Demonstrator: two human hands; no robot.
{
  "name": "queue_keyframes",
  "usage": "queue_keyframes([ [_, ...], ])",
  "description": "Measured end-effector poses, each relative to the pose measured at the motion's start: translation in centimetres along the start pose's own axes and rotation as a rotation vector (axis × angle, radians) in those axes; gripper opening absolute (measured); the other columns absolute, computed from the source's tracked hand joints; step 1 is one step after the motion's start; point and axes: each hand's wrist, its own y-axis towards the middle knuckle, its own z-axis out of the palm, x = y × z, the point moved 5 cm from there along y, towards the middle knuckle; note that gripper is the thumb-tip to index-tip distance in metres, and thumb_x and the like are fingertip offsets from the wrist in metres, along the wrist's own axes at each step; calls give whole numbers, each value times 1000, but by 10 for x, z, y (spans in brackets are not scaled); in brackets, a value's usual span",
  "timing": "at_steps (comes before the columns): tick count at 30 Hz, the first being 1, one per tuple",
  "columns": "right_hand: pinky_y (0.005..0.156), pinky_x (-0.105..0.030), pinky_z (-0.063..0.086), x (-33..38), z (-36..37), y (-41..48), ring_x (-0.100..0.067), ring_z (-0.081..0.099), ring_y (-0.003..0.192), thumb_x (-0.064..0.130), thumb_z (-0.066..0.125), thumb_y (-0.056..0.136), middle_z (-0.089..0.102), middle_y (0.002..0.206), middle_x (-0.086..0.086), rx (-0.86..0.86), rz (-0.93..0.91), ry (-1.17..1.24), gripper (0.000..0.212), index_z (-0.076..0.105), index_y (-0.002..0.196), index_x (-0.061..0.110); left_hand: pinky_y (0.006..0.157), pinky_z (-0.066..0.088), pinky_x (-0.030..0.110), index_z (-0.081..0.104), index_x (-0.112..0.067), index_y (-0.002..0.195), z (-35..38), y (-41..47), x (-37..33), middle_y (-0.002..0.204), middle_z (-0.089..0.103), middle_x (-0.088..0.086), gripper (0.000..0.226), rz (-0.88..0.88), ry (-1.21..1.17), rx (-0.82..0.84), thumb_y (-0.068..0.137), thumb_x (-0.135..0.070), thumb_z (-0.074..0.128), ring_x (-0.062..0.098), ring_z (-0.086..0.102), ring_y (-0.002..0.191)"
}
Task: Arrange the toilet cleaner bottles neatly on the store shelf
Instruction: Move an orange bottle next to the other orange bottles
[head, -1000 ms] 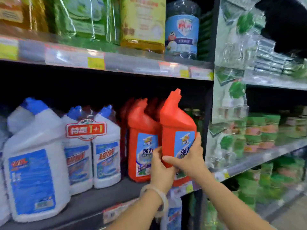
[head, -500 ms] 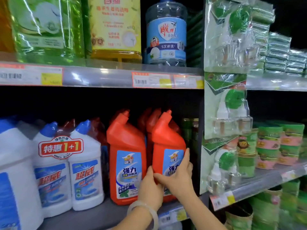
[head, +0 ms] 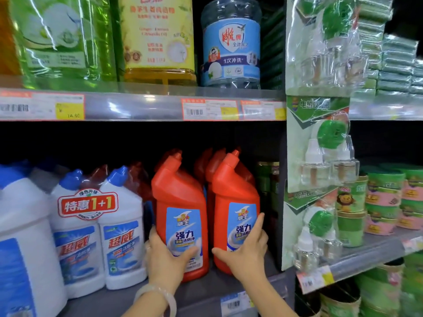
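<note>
Now the left hand (head: 166, 259) has gone over to the left orange bottle (head: 179, 202) and wraps round its bottom. The right hand (head: 248, 252) holds the right orange bottle (head: 233, 193) low down. Both bottles stand up side by side near the front edge of the shelf (head: 203, 292), at its right end.

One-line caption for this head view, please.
Left hand grips the left red bottle, right hand the right red bottle, both upright on the shelf beside white blue-capped bottles.

Red-orange bottles (head: 180, 186) w/ blue labels (head: 183, 225)
</note>
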Motion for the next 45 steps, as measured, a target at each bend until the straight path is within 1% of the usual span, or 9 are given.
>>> queue_keyframes([
  [2, 107, -40, 26, -2, 0, 7, -37, 28, 132, 34, 87, 51, 18, 146, -22, -6, 10, -4, 142, -18, 146, 21, 97, 42, 42, 37, -4, 132, 7, -2, -4, 120, 54, 19, 108, -38, 2, -17, 42, -25, 92, 35, 48, 116],
  [9, 112, -44, 24, -17, -7, 23, -34, 21, 137, 35, 88, 50, 11, 150, -20, 16, 13, 12, 146, -25, 143, 26, 98, 45, 45, 28, -10, 130, 28, 1, 2, 120, 56, 13, 111, -107, -188, 102, 40, -25, 92, 29, 55, 113],
  [12, 113, -45, 24, -19, -7, 26, -32, 19, 139, 36, 88, 51, 7, 151, -17, 44, -4, 21, 146, -25, 143, 27, 94, 48, 40, 23, -11, 138, 25, 12, 1, 119, 59, 8, 115, -109, -331, 195, 47, -10, 92, 22, 61, 105],
  [15, 114, -45, 23, -20, -7, 28, -31, 16, 139, 36, 89, 51, 7, 152, -15, 57, -20, 24, 147, -25, 143, 27, 82, 53, 34, 32, -16, 137, 23, 20, -3, 116, 65, 6, 105, -91, -387, 282, 50, -5, 89, 17, 66, 98],
  [18, 114, -46, 22, -21, -8, 28, -31, 15, 140, 35, 89, 50, 7, 152, -15, 67, -31, 19, 147, -25, 143, 28, 82, 56, 40, 42, -18, 129, 27, 18, 1, 110, 70, 5, 96, -107, -436, 313, 47, -8, 91, 18, 70, 93],
  [26, 113, -48, 25, -21, -5, 28, -31, 18, 139, 33, 89, 50, 8, 151, -14, 68, -49, 15, 146, -24, 143, 28, 82, 56, 39, 48, -23, 126, 26, 17, 2, 109, 70, 1, 89, -79, -412, 368, 49, -13, 91, 16, 69, 95],
  [32, 113, -47, 25, -22, -3, 28, -31, 19, 139, 33, 88, 51, 9, 152, -13, 58, -79, 18, 145, -23, 143, 29, 84, 56, 38, 54, -27, 111, 25, 4, 7, 110, 68, -1, 71, -35, -340, 262, 51, -12, 90, 13, 67, 98],
  [39, 111, -44, 25, -22, -7, 29, -28, 21, 135, 31, 90, 50, 18, 148, -15, 47, -120, 68, 144, -16, 146, 25, 70, 53, 16, 50, -33, 102, 25, 2, 3, 100, 66, -12, 63, -64, -353, 334, 58, -4, 85, 3, 64, 91],
  [45, 109, -45, 28, -21, -15, 18, -28, 25, 134, 31, 90, 50, 22, 146, -14, 39, -156, 72, 144, -18, 145, 27, 76, 56, 24, 51, -24, 115, 18, -6, 1, 105, 67, -9, 68, -70, -365, 366, 60, -2, 84, 8, 66, 95],
])
